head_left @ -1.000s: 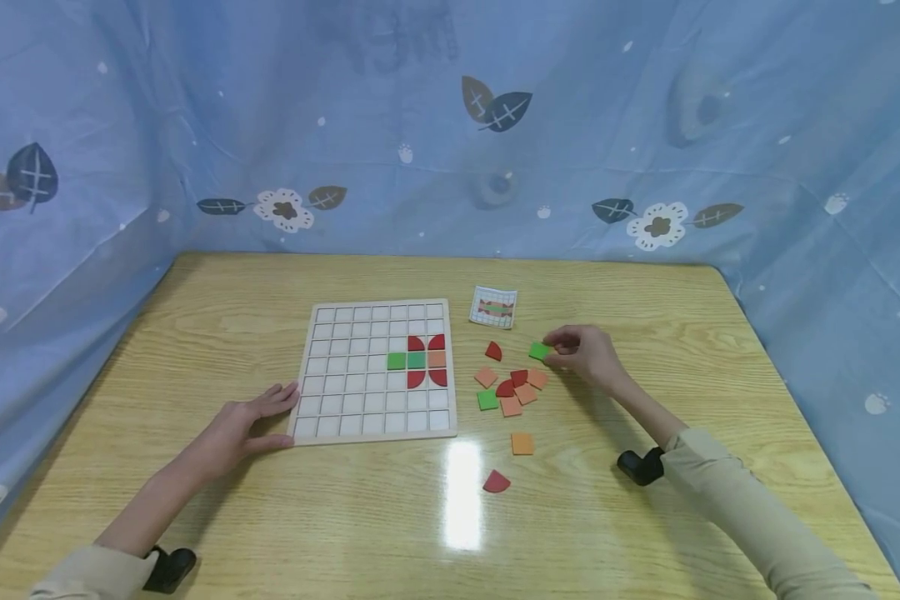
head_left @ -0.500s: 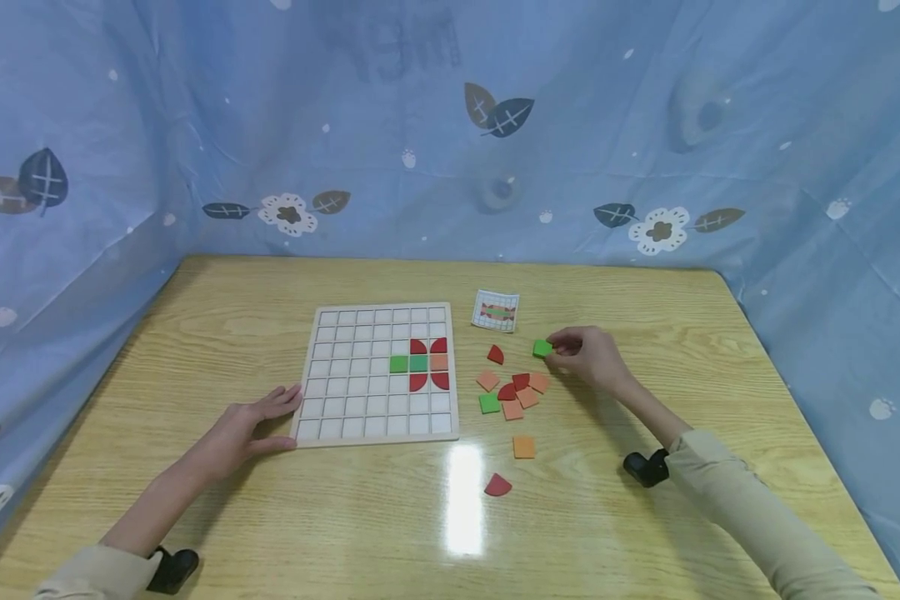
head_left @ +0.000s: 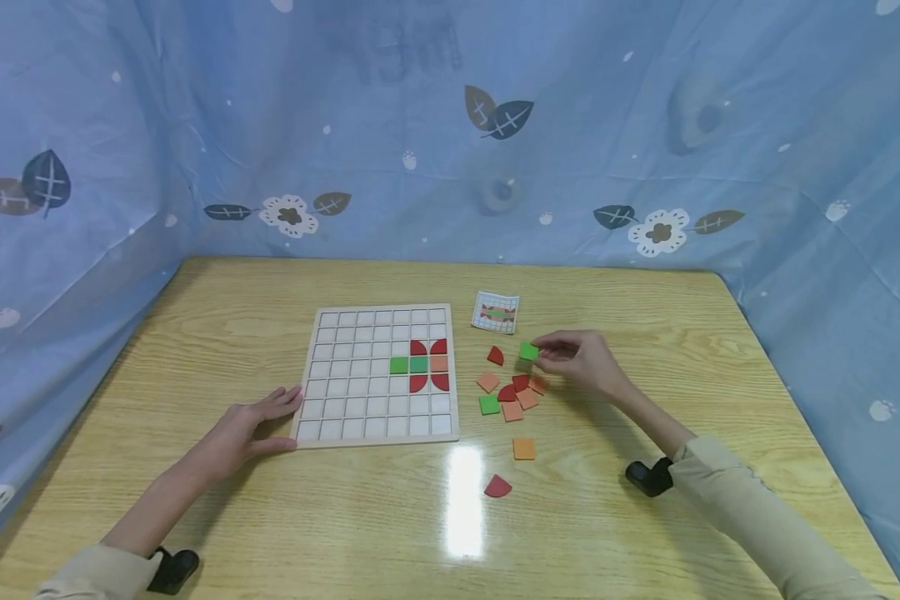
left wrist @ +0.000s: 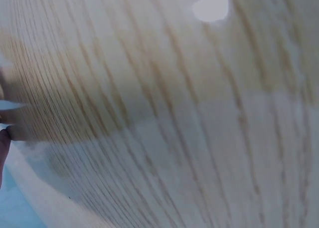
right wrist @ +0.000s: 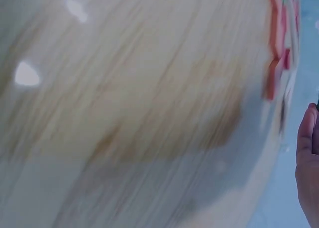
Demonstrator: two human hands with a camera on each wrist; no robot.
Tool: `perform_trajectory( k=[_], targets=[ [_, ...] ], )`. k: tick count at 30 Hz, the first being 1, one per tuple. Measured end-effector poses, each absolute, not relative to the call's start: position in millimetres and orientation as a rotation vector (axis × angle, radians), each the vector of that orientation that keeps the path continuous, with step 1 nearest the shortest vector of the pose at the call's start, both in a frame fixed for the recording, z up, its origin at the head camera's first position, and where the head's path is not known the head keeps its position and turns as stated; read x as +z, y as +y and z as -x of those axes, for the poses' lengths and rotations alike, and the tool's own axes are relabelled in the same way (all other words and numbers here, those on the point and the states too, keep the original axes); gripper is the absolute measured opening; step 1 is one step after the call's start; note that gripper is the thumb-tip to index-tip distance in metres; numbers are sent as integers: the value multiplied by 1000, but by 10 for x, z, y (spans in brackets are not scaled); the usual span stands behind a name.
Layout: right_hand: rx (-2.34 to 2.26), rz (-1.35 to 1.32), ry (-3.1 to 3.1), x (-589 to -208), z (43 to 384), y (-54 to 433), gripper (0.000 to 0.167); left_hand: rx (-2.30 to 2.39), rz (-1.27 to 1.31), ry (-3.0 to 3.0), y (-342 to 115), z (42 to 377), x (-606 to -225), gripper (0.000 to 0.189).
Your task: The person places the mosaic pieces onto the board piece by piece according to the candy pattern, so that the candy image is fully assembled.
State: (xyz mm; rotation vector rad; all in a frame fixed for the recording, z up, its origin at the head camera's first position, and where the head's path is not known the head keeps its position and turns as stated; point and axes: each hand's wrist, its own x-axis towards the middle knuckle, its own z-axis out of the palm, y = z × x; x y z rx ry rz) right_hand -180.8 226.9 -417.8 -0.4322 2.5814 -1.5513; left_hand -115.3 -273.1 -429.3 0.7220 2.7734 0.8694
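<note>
My right hand (head_left: pixel 581 360) pinches a green square tile (head_left: pixel 528 351) between thumb and fingers, right of a red quarter-circle tile (head_left: pixel 496 356). My left hand (head_left: pixel 243 425) rests with fingers extended at the left edge and lower-left corner of a white gridded board (head_left: pixel 352 387). On the board's right side lie a green tile (head_left: pixel 398 365), a teal tile (head_left: pixel 418 364) and an orange tile (head_left: pixel 438 363) in a row, with red quarter-circles above and below. In the right wrist view only part of the right hand (right wrist: pixel 308 163) shows; the tile is hidden there.
Loose orange, red and green tiles (head_left: pixel 512 411) lie in a cluster right of the board. An orange square (head_left: pixel 523 448) and a red quarter-circle (head_left: pixel 497 486) lie nearer. A patterned card (head_left: pixel 495 312) sits behind. A blue curtain (head_left: pixel 390 150) surrounds the wooden table (head_left: pixel 345 517).
The right hand has lifted the green square and moved it a little left, toward the board. The left hand stays at the board's edge.
</note>
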Motion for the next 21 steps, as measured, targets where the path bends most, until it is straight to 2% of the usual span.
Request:
perform_trajectory(
  k=[21],
  targets=[
    [-1666,449,2422,-3971,1633,1558,27,853,-761,2803,-2725,1151,-4269,68]
  ],
)
